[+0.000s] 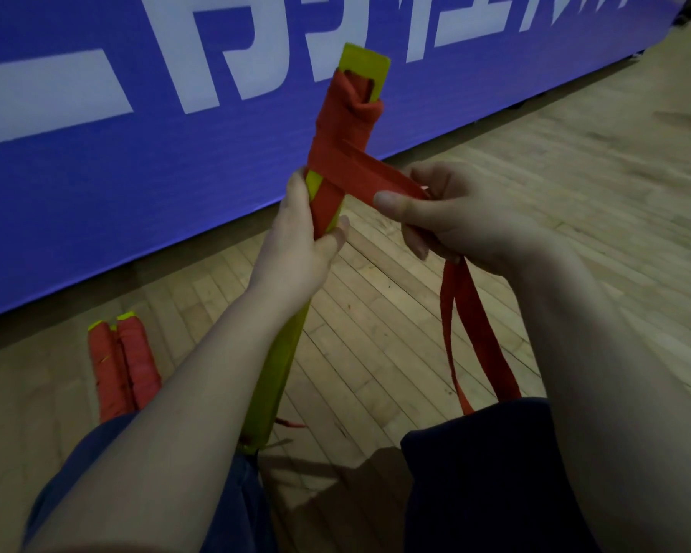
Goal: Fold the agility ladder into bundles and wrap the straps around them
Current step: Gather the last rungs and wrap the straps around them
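- The left hand (306,237) grips the bundle of yellow rungs (286,345) at the centre of the frame, fingers curled round it; the bundle stands nearly upright.
- The red strap (348,141) is wound round the bundle's upper part.
- The right hand (447,217), centre right, pinches the strap's free length, which hangs toward the lower right.
- Two wrapped bundles (122,365) lie on the wooden floor (555,193), lower left.
- A blue banner (96,173) fills the upper left.
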Available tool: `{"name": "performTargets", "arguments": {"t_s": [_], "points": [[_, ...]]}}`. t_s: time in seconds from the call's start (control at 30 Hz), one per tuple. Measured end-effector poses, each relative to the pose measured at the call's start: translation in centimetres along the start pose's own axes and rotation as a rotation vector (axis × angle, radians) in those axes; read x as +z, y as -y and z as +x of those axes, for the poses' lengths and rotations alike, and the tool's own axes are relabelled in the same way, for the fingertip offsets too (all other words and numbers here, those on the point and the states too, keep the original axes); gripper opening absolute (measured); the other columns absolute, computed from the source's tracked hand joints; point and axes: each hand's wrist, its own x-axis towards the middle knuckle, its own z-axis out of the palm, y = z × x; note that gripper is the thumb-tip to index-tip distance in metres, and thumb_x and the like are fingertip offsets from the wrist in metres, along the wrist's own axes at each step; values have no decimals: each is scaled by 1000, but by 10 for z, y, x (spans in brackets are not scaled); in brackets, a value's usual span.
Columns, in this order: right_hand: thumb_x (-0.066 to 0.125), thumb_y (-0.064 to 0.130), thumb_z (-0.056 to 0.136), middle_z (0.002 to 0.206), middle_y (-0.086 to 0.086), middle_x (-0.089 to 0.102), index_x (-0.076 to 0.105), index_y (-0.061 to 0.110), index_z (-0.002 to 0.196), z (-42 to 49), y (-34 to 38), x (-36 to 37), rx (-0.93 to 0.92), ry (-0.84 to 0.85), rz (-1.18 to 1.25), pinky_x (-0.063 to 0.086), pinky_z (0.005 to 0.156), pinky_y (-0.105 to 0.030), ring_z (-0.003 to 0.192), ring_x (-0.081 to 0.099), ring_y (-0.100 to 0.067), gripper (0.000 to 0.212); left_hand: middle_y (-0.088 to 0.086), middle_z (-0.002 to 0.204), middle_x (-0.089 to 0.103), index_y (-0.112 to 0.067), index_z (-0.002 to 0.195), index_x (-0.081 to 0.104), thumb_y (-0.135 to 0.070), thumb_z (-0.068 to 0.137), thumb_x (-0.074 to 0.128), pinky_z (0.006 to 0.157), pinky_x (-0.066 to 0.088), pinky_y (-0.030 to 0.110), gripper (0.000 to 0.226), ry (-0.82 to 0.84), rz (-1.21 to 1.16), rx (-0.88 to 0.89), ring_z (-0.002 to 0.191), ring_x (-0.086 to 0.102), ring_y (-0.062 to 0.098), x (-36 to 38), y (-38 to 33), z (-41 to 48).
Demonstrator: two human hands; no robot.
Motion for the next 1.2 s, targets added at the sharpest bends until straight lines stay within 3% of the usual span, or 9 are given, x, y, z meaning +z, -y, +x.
{"name": "performTargets", "arguments": {"t_s": [0.1, 0.2, 0.3, 0.4, 0.53, 0.67, 0.8, 0.97, 1.2], "points": [[63, 33, 86, 58, -11, 63, 54, 5, 92, 1, -2, 0, -7, -34, 89, 35, 43, -29, 41, 48, -21, 30, -13, 104, 53, -26, 144, 32, -29, 92, 65, 75, 42, 23, 61, 9, -27, -4, 91, 54, 3, -2, 1, 2], [67, 30, 78, 84, -16, 73, 62, 1, 91, 3, -8, -6, 2, -41, 171, 55, 68, -33, 73, 67, -27, 32, -2, 111, 52, -26, 134, 49, -31, 84, 74, 89, 51, 31, 56, 72, -130, -4, 99, 58, 10, -3, 4, 5], [69, 30, 75, 82, -5, 73, 74, 11, 81, 5, -17, -12, 1, -37, 205, 53, 84, -31, 81, 67, -18, 21, 4, 108, 51, -23, 110, 62, -20, 79, 81, 85, 50, 25, 37, 151, -315, -33, 92, 59, 5, -4, 0, 1], [66, 24, 77, 62, 4, 66, 74, 19, 64, 6, -17, -10, 4, -34, 330, 52, 78, -25, 65, 62, -10, 16, -9, 85, 68, -28, 111, 60, -9, 73, 81, 74, 52, 22, 47, 218, -534, -77, 82, 64, 2, -4, -6, -2], [63, 23, 80, 52, 3, 58, 63, 2, 85, 7, -15, -10, -21, -34, 377, 50, 76, -29, 54, 57, -11, 21, 11, 102, 69, -25, 130, 51, -6, 68, 84, 80, 58, 42, 73, 265, -724, -118, 92, 70, 25, 2, -10, -5], [69, 22, 76, 68, -7, 61, 52, 2, 106, 8, -16, -11, -35, -41, 428, 53, 55, -26, 46, 57, -11, 39, 14, 103, 71, -4, 133, 44, -6, 75, 71, 74, 58, 38, 64, 311, -827, -152, 93, 71, 33, 6, -12, -8], [69, 27, 79, 56, -10, 53, 62, 3, 103, 7, -17, -10, -37, -16, 316, 40, 40, -20, 39, 48, -10, 35, 13, 98, 72, -8, 116, 52, -12, 85, 66, 70, 58, 35, 35, 375, -854, -173, 89, 72, 30, 7, -13, -13], [74, 42, 73, 67, -20, 48, 72, 10, 91, 7, -18, -11, -62, -114, 202, 32, 42, -20, 45, 39, -16, 37, 15, 115, 70, -17, 125, 55, -35, 92, 54, 90, 53, 48, 38, 421, -762, -156, 110, 66, 34, 3, -16, -11], [67, 32, 81, 51, -3, 47, 70, -1, 94, 9, -17, -9, -57, -118, 217, 31, 47, -20, 47, 40, -12, 36, 4, 114, 71, -20, 128, 53, -39, 88, 50, 84, 56, 31, 44, 375, -696, -159, 107, 68, 20, 5, -14, -10]]}}
